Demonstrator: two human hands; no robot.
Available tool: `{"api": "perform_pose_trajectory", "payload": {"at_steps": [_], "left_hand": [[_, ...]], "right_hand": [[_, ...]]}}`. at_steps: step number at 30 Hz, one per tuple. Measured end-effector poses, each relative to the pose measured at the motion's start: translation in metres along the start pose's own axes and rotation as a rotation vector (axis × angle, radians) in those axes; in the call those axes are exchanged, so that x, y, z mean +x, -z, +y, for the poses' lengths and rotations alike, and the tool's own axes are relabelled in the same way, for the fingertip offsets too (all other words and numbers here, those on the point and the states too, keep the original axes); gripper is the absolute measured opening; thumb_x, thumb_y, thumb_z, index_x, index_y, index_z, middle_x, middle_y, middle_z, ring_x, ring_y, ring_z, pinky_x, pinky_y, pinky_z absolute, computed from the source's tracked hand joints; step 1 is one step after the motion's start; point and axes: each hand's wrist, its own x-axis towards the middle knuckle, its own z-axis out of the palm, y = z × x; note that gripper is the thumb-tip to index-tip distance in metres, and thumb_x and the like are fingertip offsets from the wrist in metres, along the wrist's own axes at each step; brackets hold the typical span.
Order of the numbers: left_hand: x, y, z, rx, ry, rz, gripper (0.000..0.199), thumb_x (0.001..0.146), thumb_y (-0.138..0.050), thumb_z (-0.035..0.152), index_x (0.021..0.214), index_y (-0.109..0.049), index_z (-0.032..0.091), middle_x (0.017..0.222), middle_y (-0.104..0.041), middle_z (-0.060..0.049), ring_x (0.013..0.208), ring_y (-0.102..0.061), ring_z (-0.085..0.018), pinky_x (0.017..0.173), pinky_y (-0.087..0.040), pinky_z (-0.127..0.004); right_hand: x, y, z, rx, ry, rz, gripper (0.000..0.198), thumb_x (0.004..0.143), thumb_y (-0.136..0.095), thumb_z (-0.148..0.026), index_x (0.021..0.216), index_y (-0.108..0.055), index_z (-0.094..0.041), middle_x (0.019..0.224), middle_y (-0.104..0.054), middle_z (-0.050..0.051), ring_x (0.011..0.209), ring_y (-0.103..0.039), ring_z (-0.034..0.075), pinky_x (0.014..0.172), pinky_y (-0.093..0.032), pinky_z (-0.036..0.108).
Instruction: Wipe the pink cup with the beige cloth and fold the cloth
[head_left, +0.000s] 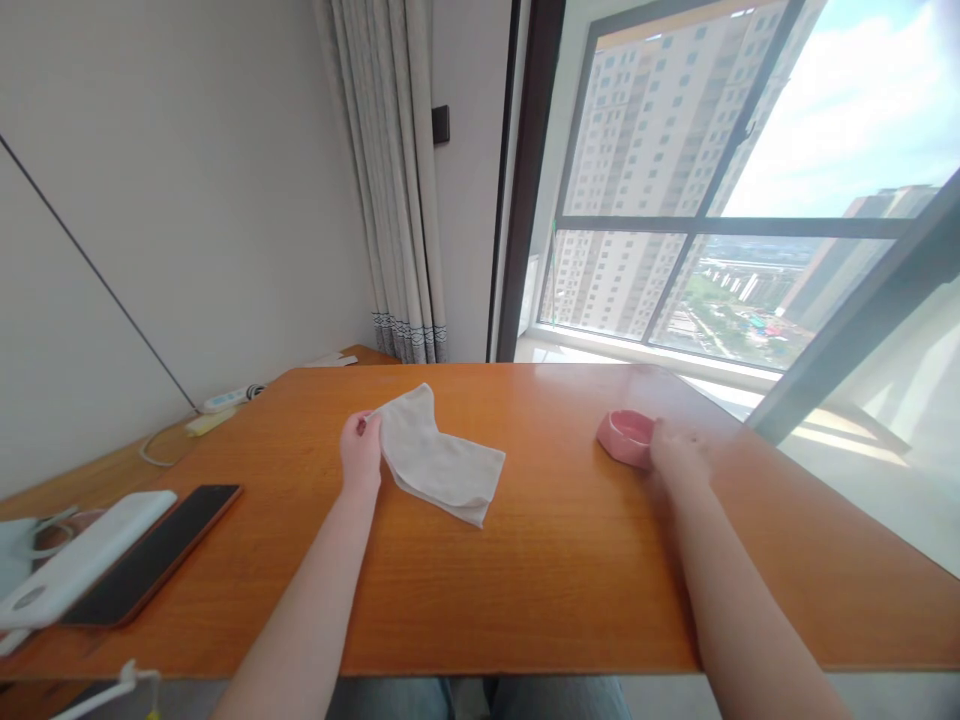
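Note:
A white cloth [442, 462] lies bent on the wooden table, left of the middle. My left hand [361, 450] pinches its upper left corner between thumb and fingers. Farther right stands a pink bowl [624, 440] with angular sides. My right hand [679, 450] is at the bowl's right side, its fingers against the rim and slightly blurred. The fingertips there are partly hidden, but they appear closed on the bowl's edge.
A black phone [154, 555] and a white power bank [90, 560] lie at the table's left, with cables beside them. A power strip [232, 398] sits by the wall. The wooden table [525, 590] ends just before my lap; a window [720, 220] is beyond its right side.

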Motion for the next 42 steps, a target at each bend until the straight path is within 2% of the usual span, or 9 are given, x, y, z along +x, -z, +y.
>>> {"api": "perform_pose_trajectory", "payload": {"at_steps": [3,5,10,12,14,18,23,28,42], "left_hand": [[0.025,0.038,-0.014,0.36,-0.016,-0.05,0.019,0.073,-0.053,0.032,0.086,-0.056,0.018,0.091,-0.063,-0.006,0.086,-0.059,-0.02,0.076,-0.045,-0.028],[0.034,0.057,-0.023,0.636,0.027,-0.179,0.024,0.071,-0.056,0.031,0.09,-0.057,0.017,0.094,-0.065,-0.009,0.087,-0.061,-0.023,0.077,-0.045,-0.031],[0.034,0.067,-0.034,0.999,0.046,-0.348,0.032,0.073,-0.055,0.035,0.099,-0.057,0.016,0.108,-0.064,-0.017,0.098,-0.06,-0.03,0.073,-0.043,-0.034],[0.029,0.064,-0.032,1.028,0.022,-0.373,0.027,0.073,-0.054,0.036,0.093,-0.057,0.018,0.105,-0.065,-0.016,0.095,-0.061,-0.03,0.068,-0.042,-0.032],[0.025,0.06,-0.029,1.044,0.014,-0.405,0.022,0.073,-0.053,0.036,0.086,-0.056,0.019,0.095,-0.067,-0.013,0.085,-0.062,-0.028,0.062,-0.04,-0.03],[0.013,0.047,-0.025,1.066,-0.12,-0.503,0.014,0.073,-0.053,0.034,0.07,-0.05,0.02,0.081,-0.065,-0.01,0.074,-0.059,-0.023,0.058,-0.035,-0.028],[-0.001,0.028,-0.024,0.979,-0.227,-0.622,0.013,0.076,-0.05,0.031,0.069,-0.045,0.021,0.074,-0.06,-0.005,0.068,-0.055,-0.019,0.058,-0.032,-0.027],[-0.004,0.031,-0.018,1.002,-0.21,-0.612,0.013,0.077,-0.046,0.029,0.068,-0.042,0.021,0.068,-0.055,-0.003,0.063,-0.051,-0.018,0.055,-0.029,-0.026],[-0.005,0.031,-0.013,1.101,-0.224,-0.586,0.012,0.08,-0.043,0.026,0.069,-0.042,0.021,0.067,-0.054,-0.003,0.062,-0.049,-0.017,0.054,-0.027,-0.026]], "right_hand": [[-0.029,0.012,-0.046,0.029,0.116,0.251,0.051,0.088,-0.031,-0.039,0.13,-0.041,-0.012,0.125,-0.045,0.023,0.116,-0.044,0.035,0.091,-0.033,0.055],[-0.058,0.012,-0.082,0.067,0.349,0.216,0.049,0.089,-0.032,-0.037,0.132,-0.041,-0.016,0.127,-0.045,0.018,0.118,-0.042,0.032,0.097,-0.028,0.052],[-0.149,-0.017,-0.147,0.217,0.974,-0.35,0.045,0.084,-0.047,-0.033,0.129,-0.046,-0.023,0.122,-0.053,0.012,0.114,-0.045,0.027,0.1,-0.027,0.042],[-0.175,-0.031,-0.156,0.257,1.103,-0.543,0.045,0.081,-0.053,-0.03,0.125,-0.048,-0.023,0.124,-0.053,0.01,0.114,-0.045,0.025,0.098,-0.03,0.039],[-0.186,-0.042,-0.156,0.238,1.121,-0.613,0.032,0.079,-0.049,-0.018,0.11,-0.055,-0.022,0.113,-0.057,0.007,0.107,-0.049,0.022,0.093,-0.034,0.035],[-0.165,-0.048,-0.145,0.086,1.003,-0.489,0.027,0.072,-0.04,-0.003,0.087,-0.056,-0.019,0.092,-0.059,0.006,0.091,-0.052,0.019,0.089,-0.034,0.034],[-0.132,-0.039,-0.129,0.159,0.867,-0.535,0.028,0.07,-0.046,-0.009,0.094,-0.055,-0.02,0.098,-0.059,0.005,0.094,-0.052,0.019,0.09,-0.034,0.033],[-0.125,-0.031,-0.125,0.242,0.746,-0.628,0.023,0.069,-0.044,-0.009,0.088,-0.053,-0.019,0.083,-0.056,0.002,0.075,-0.052,0.015,0.071,-0.038,0.026],[-0.135,-0.021,-0.131,0.122,0.926,-0.67,0.019,0.061,-0.05,-0.008,0.054,-0.037,-0.019,0.087,-0.052,0.001,0.074,-0.047,0.012,0.068,-0.036,0.022]]}}
